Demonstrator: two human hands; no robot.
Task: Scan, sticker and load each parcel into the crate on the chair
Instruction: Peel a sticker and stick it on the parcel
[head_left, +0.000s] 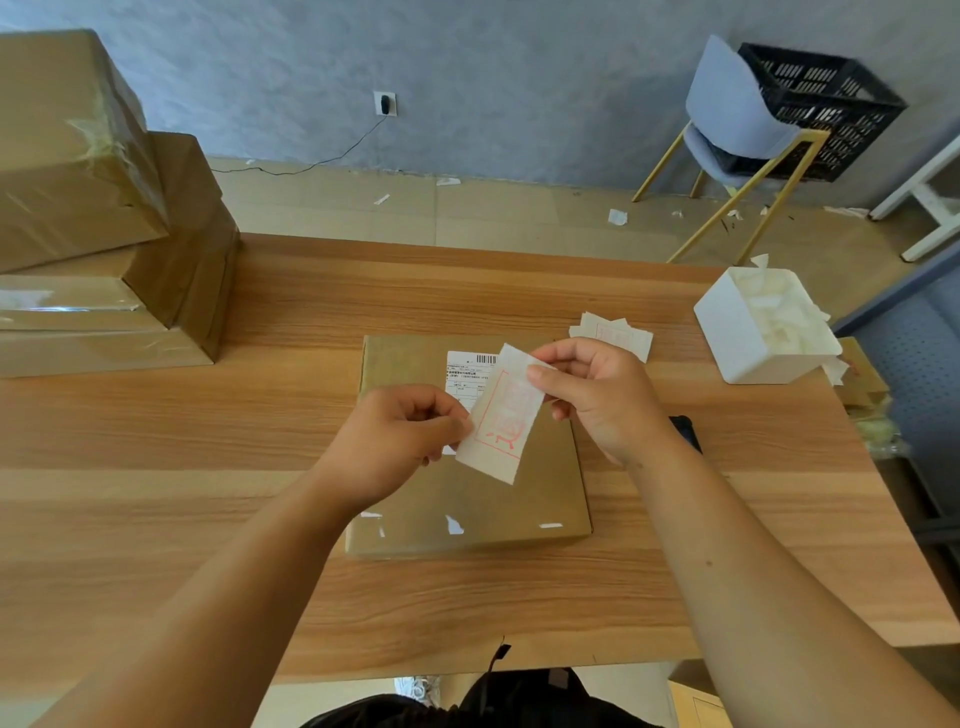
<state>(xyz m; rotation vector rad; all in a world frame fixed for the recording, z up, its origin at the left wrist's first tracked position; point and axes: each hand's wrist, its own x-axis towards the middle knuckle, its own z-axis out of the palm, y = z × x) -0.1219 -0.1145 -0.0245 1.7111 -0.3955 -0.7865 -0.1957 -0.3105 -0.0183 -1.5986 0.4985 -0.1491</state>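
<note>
head cam: taped boxes (78, 156) stacked left, scrap bin (727, 322) right. my left hand (395, 441) and right hand (602, 395) pinch red-printed sticker (501, 426), covering part of the label (462, 374) on brown parcel (467, 499).

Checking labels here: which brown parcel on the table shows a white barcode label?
The flat parcel lying alone in the middle, with its label on top; the stacked parcels at the left show none.

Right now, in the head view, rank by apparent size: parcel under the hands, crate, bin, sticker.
1. parcel
2. crate and bin look about alike; the crate is farther off, so unranked
3. sticker
</note>
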